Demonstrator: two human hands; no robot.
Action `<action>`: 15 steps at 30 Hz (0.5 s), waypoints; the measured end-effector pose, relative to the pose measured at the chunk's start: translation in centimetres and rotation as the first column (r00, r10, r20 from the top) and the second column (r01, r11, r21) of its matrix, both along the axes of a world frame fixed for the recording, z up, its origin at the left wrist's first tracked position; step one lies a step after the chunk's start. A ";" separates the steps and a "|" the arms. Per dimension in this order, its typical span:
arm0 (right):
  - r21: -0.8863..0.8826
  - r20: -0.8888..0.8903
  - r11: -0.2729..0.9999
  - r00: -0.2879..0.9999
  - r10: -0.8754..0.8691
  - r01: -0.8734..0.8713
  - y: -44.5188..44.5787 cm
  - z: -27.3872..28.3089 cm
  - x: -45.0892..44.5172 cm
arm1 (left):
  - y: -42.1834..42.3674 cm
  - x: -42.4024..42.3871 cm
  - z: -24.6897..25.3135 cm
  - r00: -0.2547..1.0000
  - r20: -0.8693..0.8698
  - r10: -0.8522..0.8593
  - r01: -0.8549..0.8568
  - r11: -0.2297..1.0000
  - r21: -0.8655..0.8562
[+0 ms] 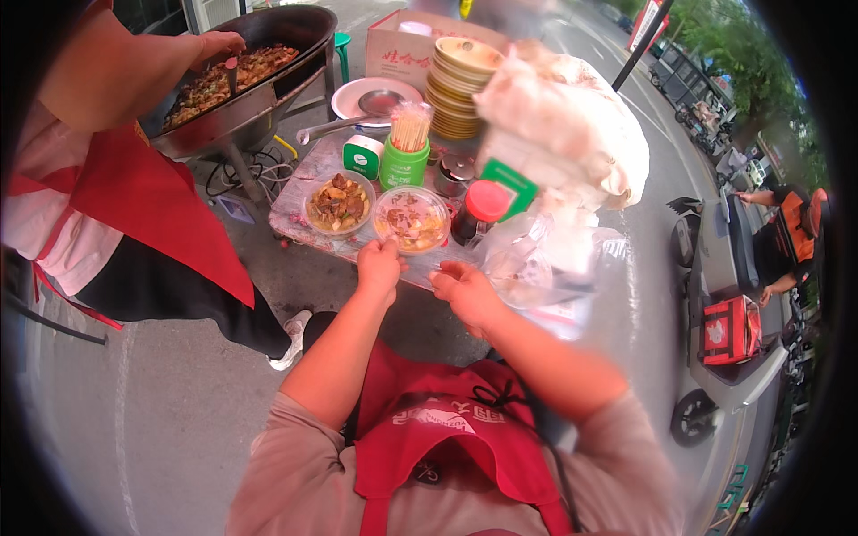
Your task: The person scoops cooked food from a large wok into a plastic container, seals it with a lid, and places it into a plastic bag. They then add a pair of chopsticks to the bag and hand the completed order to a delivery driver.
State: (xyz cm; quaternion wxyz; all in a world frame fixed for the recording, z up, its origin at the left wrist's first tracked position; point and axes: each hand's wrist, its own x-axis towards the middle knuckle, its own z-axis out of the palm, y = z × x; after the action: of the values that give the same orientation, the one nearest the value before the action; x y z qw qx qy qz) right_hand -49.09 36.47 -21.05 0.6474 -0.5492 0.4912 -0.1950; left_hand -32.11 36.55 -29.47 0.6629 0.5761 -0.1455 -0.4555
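Note:
My left hand [379, 271] is at the near rim of a round clear plastic bowl of food [410, 221], which looks covered by a transparent lid. Its fingers are curled, and I cannot tell whether they grip the rim. My right hand [468, 291] hovers by the table's front edge, fingers loosely bent, with nothing visible in it. Left of the lidded bowl stands an uncovered plastic bowl [339, 205] of meat and vegetable chunks. A dark sauce jar with a red lid [484, 202] stands to its right, beside thin clear plastic bags [519, 258].
Behind the bowls, a green tub of wooden skewers [405, 164] stands near a ladle [380, 102] on a basin, stacked yellow bowls [461, 87] and a large white sack [570, 127]. At left, a co-worker's hand [224, 45] is over a wide pan of food [231, 84].

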 end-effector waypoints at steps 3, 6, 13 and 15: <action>0.137 0.094 0.960 0.961 -0.258 0.245 -2.0 -4.0 -0.1 | 1.1 -1.5 0.6 0.998 -0.061 0.032 -0.037 0.996 -0.081; 0.323 0.216 0.920 0.930 -0.299 0.221 -2.0 -3.9 0.2 | 4.1 -2.4 2.1 0.990 -0.139 0.019 -0.037 0.991 -0.129; 0.515 0.495 0.856 0.833 -0.246 -0.053 -0.4 -4.6 -0.7 | 10.0 -2.4 3.0 0.980 -0.121 -0.159 0.129 0.966 -0.223; 0.510 0.510 0.858 0.827 -0.238 -0.067 0.9 -3.3 -1.1 | 11.7 -2.5 5.9 0.974 -0.145 -0.173 0.128 0.952 -0.277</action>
State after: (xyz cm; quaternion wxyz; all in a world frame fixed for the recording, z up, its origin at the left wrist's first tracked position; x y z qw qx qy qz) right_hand -50.17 37.38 -24.36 0.8728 -0.2552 0.3400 -0.2397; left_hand -34.65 48.24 -23.61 0.7072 0.4290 -0.1926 -0.5280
